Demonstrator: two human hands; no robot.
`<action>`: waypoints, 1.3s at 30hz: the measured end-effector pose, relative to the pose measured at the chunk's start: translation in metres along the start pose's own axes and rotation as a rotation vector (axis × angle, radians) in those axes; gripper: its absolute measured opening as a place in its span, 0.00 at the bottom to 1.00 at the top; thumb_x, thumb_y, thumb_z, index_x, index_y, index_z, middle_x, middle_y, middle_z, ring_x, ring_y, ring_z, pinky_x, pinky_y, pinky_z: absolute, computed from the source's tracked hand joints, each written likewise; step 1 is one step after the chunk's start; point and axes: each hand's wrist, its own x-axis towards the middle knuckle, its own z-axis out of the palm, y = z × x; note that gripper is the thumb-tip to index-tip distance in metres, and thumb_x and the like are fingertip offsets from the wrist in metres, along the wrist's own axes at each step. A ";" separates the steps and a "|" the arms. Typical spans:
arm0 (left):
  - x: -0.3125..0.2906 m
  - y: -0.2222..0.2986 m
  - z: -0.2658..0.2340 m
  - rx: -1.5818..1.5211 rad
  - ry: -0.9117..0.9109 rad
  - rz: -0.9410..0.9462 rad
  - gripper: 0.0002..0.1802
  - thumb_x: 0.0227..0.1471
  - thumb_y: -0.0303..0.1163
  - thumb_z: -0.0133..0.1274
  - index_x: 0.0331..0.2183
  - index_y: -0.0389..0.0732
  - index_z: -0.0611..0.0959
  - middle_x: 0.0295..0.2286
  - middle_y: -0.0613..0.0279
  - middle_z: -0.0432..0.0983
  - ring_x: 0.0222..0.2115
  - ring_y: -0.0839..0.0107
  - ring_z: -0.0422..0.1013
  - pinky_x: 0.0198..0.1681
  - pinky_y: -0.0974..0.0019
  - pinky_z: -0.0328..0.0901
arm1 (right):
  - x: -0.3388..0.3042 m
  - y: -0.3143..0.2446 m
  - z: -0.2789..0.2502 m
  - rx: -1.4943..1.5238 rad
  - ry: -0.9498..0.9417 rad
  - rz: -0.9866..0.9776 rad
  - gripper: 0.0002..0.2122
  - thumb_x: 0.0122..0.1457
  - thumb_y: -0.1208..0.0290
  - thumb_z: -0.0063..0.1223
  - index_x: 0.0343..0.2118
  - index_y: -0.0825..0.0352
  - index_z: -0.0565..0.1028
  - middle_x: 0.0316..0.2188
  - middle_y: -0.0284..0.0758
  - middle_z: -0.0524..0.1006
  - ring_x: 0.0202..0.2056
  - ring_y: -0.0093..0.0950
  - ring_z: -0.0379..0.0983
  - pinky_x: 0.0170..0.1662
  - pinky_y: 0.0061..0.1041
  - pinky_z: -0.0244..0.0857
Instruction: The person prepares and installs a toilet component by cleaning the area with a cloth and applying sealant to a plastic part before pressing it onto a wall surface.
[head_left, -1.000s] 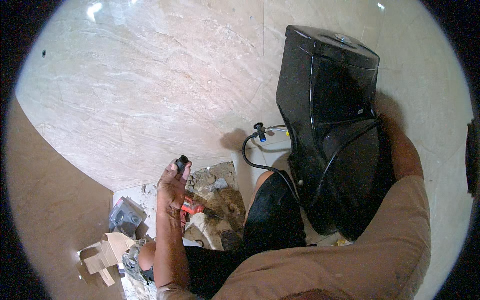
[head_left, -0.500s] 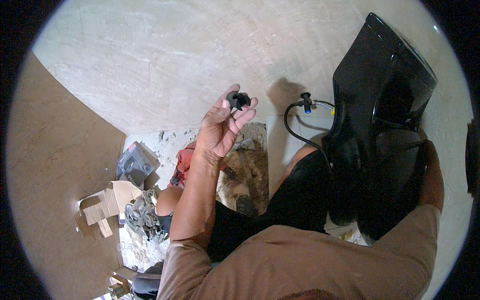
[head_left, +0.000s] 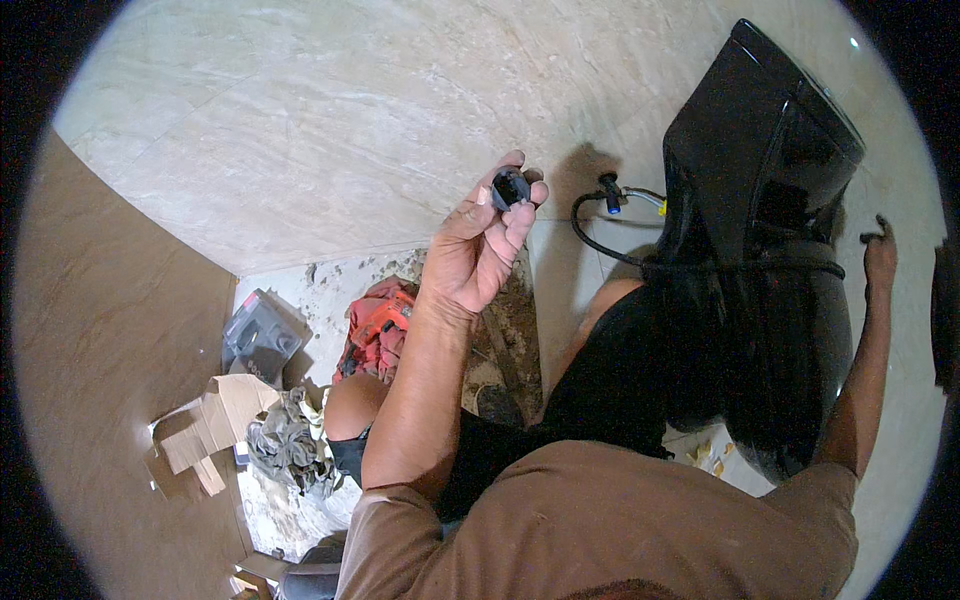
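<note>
While the left hand point(head_left: 474, 245) is pinching a small black tubular fitting point(head_left: 508, 189), the right hand point(head_left: 880, 255), its fingers too indistinct to tell, is hovering beside a glossy black toilet point(head_left: 745, 180).

Right hand point(head_left: 881, 256) now clear of toilet point(head_left: 735, 170)

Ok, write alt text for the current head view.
A person's left hand holds a small black hollow part in front of a pale wall. To the right is a black toilet, with the right hand on its far side. A red tool and cardboard lie lower left.
</note>
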 end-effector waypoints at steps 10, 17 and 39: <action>0.004 -0.008 -0.006 -0.149 0.088 0.005 0.20 0.57 0.23 0.56 0.50 0.25 0.74 0.50 0.37 0.73 0.53 0.49 0.72 0.55 0.57 0.74 | -0.179 -0.315 -0.094 0.353 -0.031 -0.344 0.13 0.71 0.71 0.44 0.54 0.62 0.75 0.41 0.32 0.82 0.30 0.23 0.69 0.40 0.26 0.67; -0.001 -0.002 -0.013 -0.107 0.166 0.038 0.17 0.58 0.26 0.57 0.48 0.29 0.75 0.50 0.38 0.73 0.54 0.47 0.71 0.54 0.53 0.74 | -0.242 -0.390 -0.047 0.523 -0.241 -0.380 0.10 0.67 0.75 0.45 0.48 0.64 0.77 0.32 0.31 0.77 0.33 0.21 0.70 0.40 0.23 0.65; -0.010 -0.006 -0.003 0.194 0.199 0.226 0.14 0.56 0.23 0.58 0.46 0.36 0.78 0.45 0.47 0.78 0.47 0.55 0.77 0.54 0.51 0.73 | -0.274 -0.472 0.015 1.356 -0.557 -0.213 0.07 0.56 0.81 0.57 0.38 0.69 0.77 0.34 0.37 0.80 0.37 0.25 0.79 0.43 0.27 0.72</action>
